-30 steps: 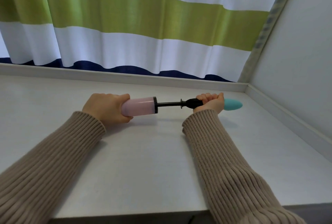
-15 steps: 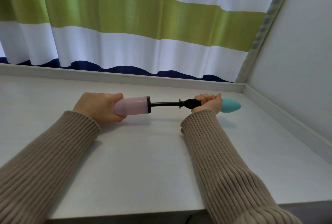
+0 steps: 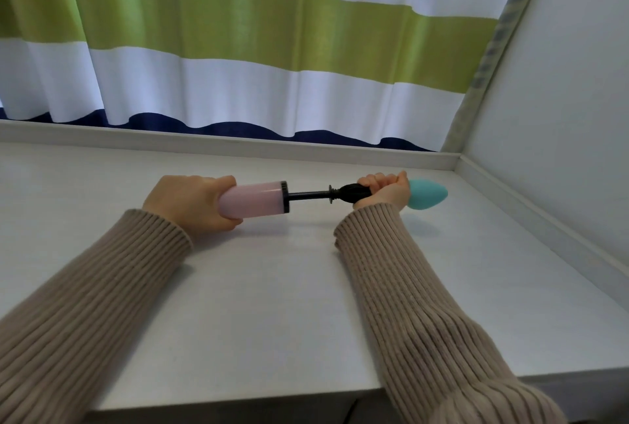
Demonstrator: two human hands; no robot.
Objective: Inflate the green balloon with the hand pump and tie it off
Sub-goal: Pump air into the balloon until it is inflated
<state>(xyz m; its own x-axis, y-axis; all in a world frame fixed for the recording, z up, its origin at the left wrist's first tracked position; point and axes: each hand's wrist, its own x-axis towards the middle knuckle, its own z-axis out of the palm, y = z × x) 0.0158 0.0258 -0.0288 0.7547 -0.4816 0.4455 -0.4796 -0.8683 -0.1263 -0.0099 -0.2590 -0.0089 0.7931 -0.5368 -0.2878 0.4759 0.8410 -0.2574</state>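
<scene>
I see my left hand (image 3: 190, 200) wrapped round the pink pump (image 3: 253, 200), held level just above the table (image 3: 272, 304). My right hand (image 3: 383, 190) grips its black nozzle end; the balloon (image 3: 427, 193), small and teal-green, juts out beyond that fist, its neck probably hidden inside.

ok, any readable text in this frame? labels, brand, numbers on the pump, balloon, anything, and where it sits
None: no words, numbers or signs can be read anywhere in the head view.
Hand pump: pink barrel and black nozzel end, no print visible; part is hidden under the left hand and right hand.
Green balloon: plain surface, no marking.
Curtain: stripes only, no lettering.
Table: bare surface, no label.
</scene>
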